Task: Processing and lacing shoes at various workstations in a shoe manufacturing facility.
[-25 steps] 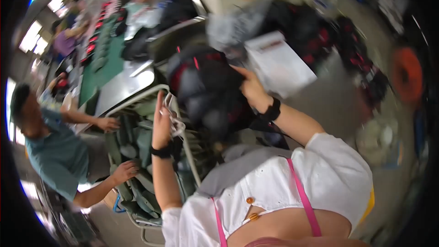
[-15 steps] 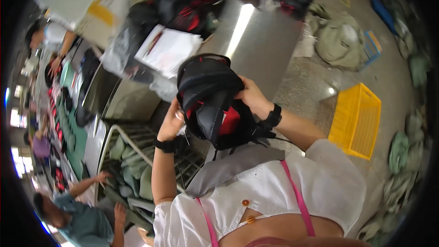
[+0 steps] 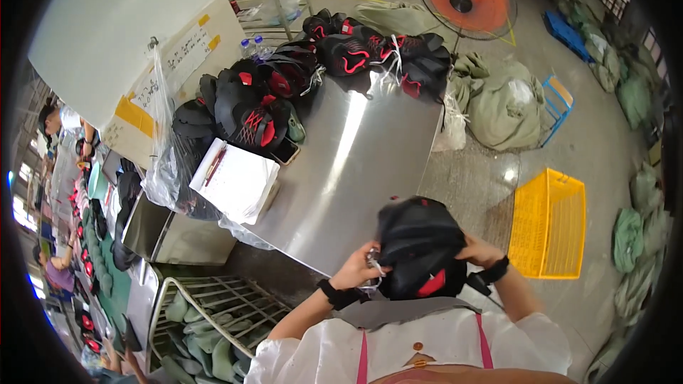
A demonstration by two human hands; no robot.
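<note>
A bundle of black shoe uppers [image 3: 421, 242] with red patches is held up close to my chest, over the near end of the metal table. Against its left side my left hand [image 3: 358, 267] is closed, with a small pale, shiny loop at its fingers that I cannot make out. My right hand [image 3: 481, 250] grips the bundle's right side, thumb and fingers curled at its edge. Each wrist carries a black band. Along the table's far and left edges lie more black and red shoe uppers [image 3: 348, 53], several tied in bunches with white strips.
The metal table [image 3: 320, 192] bears a paper pad [image 3: 238, 181] with a pen on it. A yellow crate [image 3: 548, 224] stands on the floor at right, farther off a fan [image 3: 466, 0] and green sacks [image 3: 505, 110]. At lower left is a wire cart [image 3: 213, 306] of greenish pieces.
The bundle and both hands have come nearer to my body and to the right in the view. The view has shifted, showing more of the table and the fan.
</note>
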